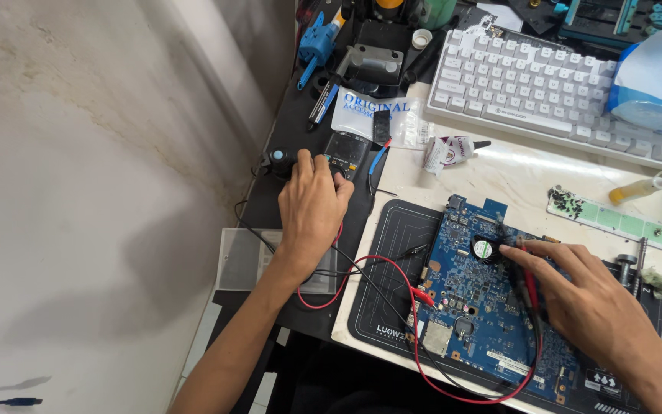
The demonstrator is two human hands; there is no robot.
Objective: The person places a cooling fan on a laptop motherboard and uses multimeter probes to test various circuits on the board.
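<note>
From the head camera, the left hand [312, 203] lies curled over a small meter [345, 153] near the desk's left edge, fingers pressing its face. The right hand [588, 303] pinches two test probes [521, 280] onto the blue circuit board [492, 307] lying on the dark mat [392, 303]. The probe tips could slip and bridge neighbouring contacts; slack red lead [415, 337] might snag. Room is tight: the keyboard [530, 84] crowds behind.
</note>
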